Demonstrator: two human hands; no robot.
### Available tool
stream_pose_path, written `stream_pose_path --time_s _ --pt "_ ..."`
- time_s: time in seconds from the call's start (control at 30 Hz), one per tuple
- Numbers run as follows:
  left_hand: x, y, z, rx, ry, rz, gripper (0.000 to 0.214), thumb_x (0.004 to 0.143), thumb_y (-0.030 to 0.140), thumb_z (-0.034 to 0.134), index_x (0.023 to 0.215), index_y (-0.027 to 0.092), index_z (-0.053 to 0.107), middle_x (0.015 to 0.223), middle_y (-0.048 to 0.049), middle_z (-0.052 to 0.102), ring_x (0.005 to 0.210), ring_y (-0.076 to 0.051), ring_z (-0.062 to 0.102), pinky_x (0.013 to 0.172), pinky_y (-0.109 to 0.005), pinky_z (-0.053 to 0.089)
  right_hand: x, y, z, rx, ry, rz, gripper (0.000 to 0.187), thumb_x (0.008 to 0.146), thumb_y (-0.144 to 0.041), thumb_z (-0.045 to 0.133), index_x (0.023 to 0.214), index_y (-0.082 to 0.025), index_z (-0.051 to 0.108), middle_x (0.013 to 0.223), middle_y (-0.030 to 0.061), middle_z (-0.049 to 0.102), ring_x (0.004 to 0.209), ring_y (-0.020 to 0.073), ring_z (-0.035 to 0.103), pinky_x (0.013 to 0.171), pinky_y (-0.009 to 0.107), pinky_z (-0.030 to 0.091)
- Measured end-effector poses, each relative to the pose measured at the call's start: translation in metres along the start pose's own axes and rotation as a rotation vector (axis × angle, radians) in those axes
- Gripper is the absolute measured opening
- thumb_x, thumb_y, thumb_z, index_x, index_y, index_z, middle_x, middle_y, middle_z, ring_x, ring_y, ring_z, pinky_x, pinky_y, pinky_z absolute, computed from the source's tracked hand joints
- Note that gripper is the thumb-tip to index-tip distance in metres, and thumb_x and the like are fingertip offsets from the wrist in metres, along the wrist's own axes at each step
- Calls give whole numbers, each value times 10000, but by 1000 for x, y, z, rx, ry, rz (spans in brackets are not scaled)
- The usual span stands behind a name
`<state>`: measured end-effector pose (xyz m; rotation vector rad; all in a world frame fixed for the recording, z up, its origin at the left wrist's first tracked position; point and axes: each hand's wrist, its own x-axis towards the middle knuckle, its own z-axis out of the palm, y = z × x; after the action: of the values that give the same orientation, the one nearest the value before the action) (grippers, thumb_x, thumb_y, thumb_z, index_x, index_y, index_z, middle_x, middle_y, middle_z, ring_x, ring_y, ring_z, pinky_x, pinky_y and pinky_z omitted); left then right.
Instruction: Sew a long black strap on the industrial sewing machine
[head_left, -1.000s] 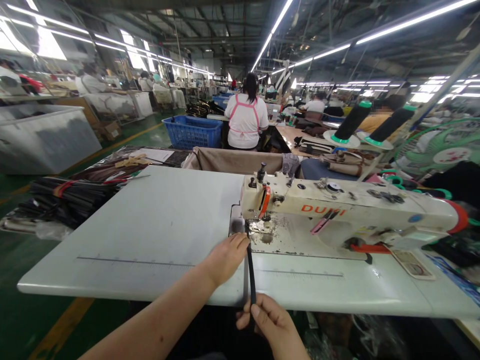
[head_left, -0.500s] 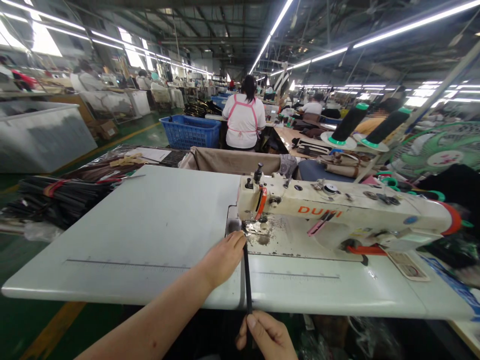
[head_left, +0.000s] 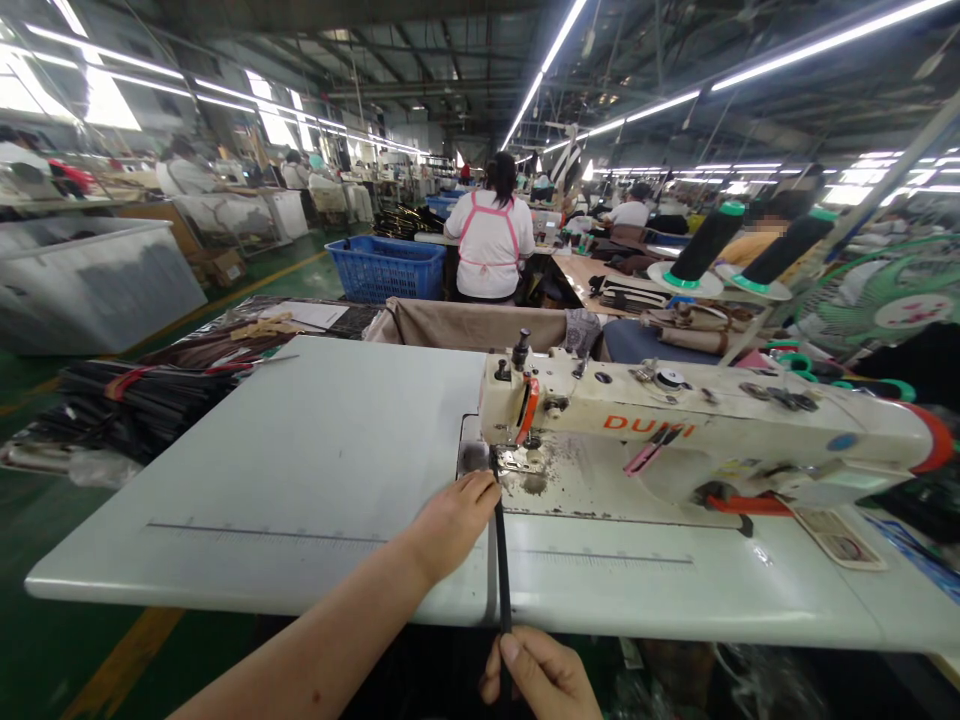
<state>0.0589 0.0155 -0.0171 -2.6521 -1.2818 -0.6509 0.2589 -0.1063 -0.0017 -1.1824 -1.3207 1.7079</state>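
A narrow black strip [head_left: 502, 565] runs from the needle area of a sewing machine [head_left: 600, 400] toward me, past the table's front edge. Just in front of the presser foot, my left hand [head_left: 459, 515] lies on the table with its fingers closed on the strip's far part. My right hand [head_left: 544, 672] pinches the near part between thumb and fingers, just below the front edge. The strip looks fairly straight between the two hands. Its far end at the foot is partly hidden by my left fingertips.
The white sewing table [head_left: 300, 440] carries a printed ruler line. A bundle of black strips [head_left: 142, 400] tied with red lies at its left. Behind stand a fabric-lined bin [head_left: 465, 322], a blue basket [head_left: 386, 268] and a seated person [head_left: 491, 235]. Thread cones [head_left: 705, 245] rise at the right.
The whole view has shifted slightly right and down as the camera moved. Both hands keep their hold on the strip, with no clear movement along it.
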Motion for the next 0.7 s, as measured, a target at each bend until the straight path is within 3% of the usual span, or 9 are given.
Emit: stream_pose_path --time_s 0.23,0.4,0.53,0.7 --pt "-1 2 -3 26 40 23 196 1037 115 475 1167 130 621 1245 -131 674 1178 -249 675 1103 -384 564 5 16 0 -30 -17 -37 552 873 -699 670 670 -196 771 679 65 748 672 203 620 707 324 440" --pt "-1 2 -4 75 121 71 206 1027 94 479 1144 110 647 1162 -117 707 1100 -240 694 1140 -393 532 5 32 0 -99 12 -100 525 817 -690 717 677 -185 688 662 15 600 649 168 484 640 307 349" --pt "-1 1 -4 41 51 64 198 1033 108 479 1141 119 645 1194 -118 692 1176 -251 659 1145 -398 524 4 23 1 -144 103 -82 445 822 -639 731 743 -204 681 682 -22 503 681 167 436 661 305 342" --pt "-1 1 -3 27 12 46 188 1038 105 464 1099 138 638 1180 -114 684 1198 -247 644 1130 -407 532 7 -1 6 -241 220 -104 335 867 -553 727 866 -220 759 775 11 627 767 213 566 790 329 446"
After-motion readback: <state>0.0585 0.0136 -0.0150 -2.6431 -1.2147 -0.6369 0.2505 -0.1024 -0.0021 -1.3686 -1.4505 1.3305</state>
